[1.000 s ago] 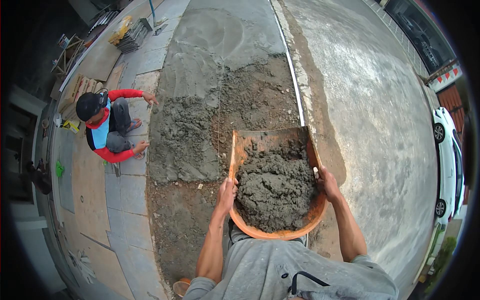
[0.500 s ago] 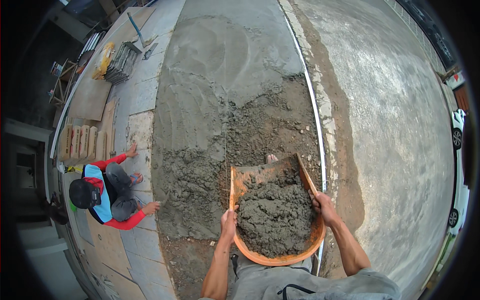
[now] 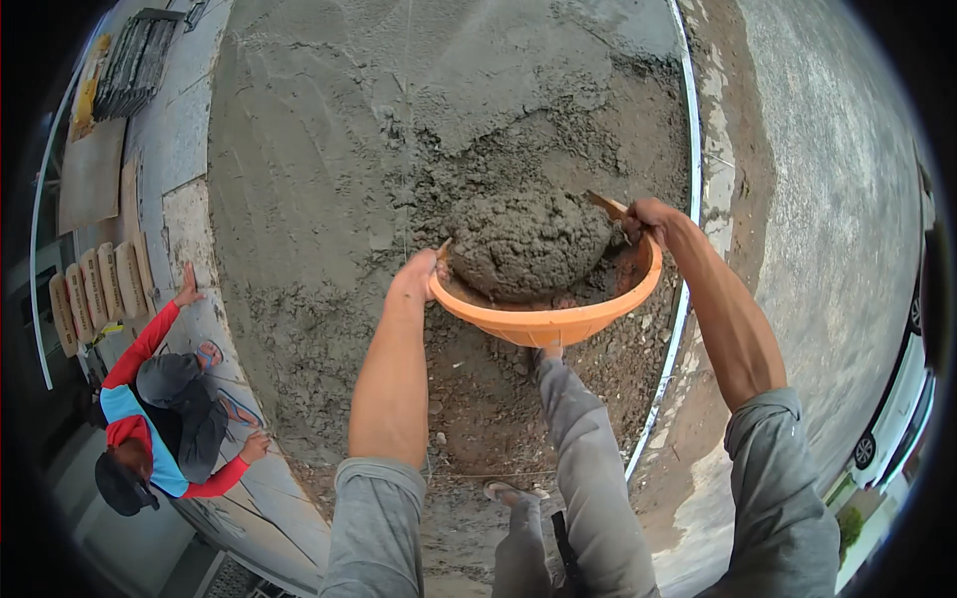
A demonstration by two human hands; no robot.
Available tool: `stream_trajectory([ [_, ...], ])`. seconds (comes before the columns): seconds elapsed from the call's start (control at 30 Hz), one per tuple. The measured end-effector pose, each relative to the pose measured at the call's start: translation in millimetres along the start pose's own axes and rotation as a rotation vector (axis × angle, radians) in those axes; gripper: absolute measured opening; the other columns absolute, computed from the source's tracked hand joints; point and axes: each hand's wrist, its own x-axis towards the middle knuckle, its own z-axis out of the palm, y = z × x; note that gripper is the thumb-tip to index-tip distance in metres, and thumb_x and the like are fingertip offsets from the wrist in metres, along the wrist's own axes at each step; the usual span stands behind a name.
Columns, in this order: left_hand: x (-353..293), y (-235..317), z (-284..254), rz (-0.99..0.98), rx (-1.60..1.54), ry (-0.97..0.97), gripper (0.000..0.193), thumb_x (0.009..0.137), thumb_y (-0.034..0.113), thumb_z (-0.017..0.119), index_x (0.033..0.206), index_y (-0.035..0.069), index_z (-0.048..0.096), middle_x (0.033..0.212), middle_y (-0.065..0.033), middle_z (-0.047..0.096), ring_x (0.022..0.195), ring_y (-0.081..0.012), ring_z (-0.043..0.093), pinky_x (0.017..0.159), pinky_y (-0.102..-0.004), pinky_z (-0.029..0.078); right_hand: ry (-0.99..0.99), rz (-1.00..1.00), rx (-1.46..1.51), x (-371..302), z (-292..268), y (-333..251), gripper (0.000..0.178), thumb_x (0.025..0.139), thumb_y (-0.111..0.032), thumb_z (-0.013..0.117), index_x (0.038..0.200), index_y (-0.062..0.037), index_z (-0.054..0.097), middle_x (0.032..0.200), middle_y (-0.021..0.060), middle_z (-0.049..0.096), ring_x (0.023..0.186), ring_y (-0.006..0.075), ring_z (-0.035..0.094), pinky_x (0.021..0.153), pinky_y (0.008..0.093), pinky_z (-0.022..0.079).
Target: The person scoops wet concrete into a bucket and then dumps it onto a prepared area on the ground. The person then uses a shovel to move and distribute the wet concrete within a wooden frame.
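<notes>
Both my arms reach forward, holding an orange scoop-shaped tub (image 3: 558, 324) by its sides. My left hand (image 3: 417, 276) is closed on its left edge, and my right hand (image 3: 653, 221) grips the right edge near the front corner. The tub is tipped away from me. A heap of wet concrete (image 3: 528, 244) lies at its far, open side; whether part of it touches the ground I cannot tell. Beyond and to the left spreads fresh concrete (image 3: 309, 169), smooth farther off and lumpy nearer the tub.
At left a person in a red-sleeved top (image 3: 145, 439) squats on the tiled strip (image 3: 194, 234). Several paper sacks (image 3: 100, 289) stand behind, with stacked dark slabs (image 3: 140, 65) farther off. A white edge strip (image 3: 691, 149) borders the concrete at right. Rough soil (image 3: 478, 419) surrounds my legs.
The tub has moved forward from against my body and tipped away, its concrete sliding toward the open side. My arms have stretched out. The squatting person now appears lower in view.
</notes>
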Motion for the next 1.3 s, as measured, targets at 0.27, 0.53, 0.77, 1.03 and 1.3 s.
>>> stream_trajectory([
  [0.27,23.1,-43.8,-10.4,-0.123,-0.077,-0.026,0.015,0.091,0.011,0.026,0.086,0.001,0.037,0.053,-0.0017,0.039,0.036,-0.0087,0.034,0.031,-0.0215,0.032,-0.049,0.102,0.092,27.9,-24.4,38.6,0.019,0.086,-0.006,0.028,0.069,-0.0087,0.034,0.052,-0.0019,0.032,0.041,0.0083,0.029,0.039,0.0246,0.027],
  [0.53,-156.7,-206.2,-137.3,0.194,-0.208,0.294,0.017,0.090,0.015,0.044,0.086,0.003,0.056,0.065,-0.0039,0.054,0.047,-0.0095,0.047,0.039,-0.0218,0.037,-0.132,0.021,-0.067,-150.3,73.6,139.5,0.026,0.087,-0.014,0.034,0.061,-0.0151,0.034,0.051,-0.0030,0.032,0.040,0.0095,0.030,0.038,0.0265,0.026],
  [0.77,-362.5,-497.4,-283.5,0.562,-0.741,0.405,0.028,0.076,0.001,0.054,0.103,0.002,0.062,0.079,-0.0032,0.058,0.068,-0.0133,0.054,0.057,-0.0294,0.041,-0.338,-0.053,-0.343,-316.6,193.6,276.7,0.016,0.091,-0.021,0.032,0.080,-0.0149,0.042,0.060,-0.0032,0.042,0.044,0.0073,0.037,0.038,0.0237,0.033],
  [1.03,-465.5,-879.6,-381.5,0.765,-1.702,0.582,0.056,0.068,-0.008,0.046,0.120,0.012,0.053,0.086,-0.0005,0.052,0.068,-0.0125,0.048,0.054,-0.0279,0.038,-0.634,-0.316,-0.911,-494.3,405.4,561.9,0.008,0.087,-0.011,0.044,0.079,-0.0107,0.047,0.062,-0.0012,0.044,0.040,0.0084,0.036,0.037,0.0238,0.032],
  [1.3,-532.5,-1115.1,-448.2,0.739,-2.146,0.696,0.060,0.070,-0.008,0.046,0.122,0.018,0.034,0.097,-0.0062,0.047,0.075,-0.0198,0.055,0.054,-0.0397,0.054,-0.956,-0.400,-1.358,-675.5,553.6,880.7,0.007,0.086,-0.008,0.049,0.088,-0.0114,0.043,0.069,-0.0021,0.042,0.051,0.0074,0.038,0.046,0.0246,0.032],
])
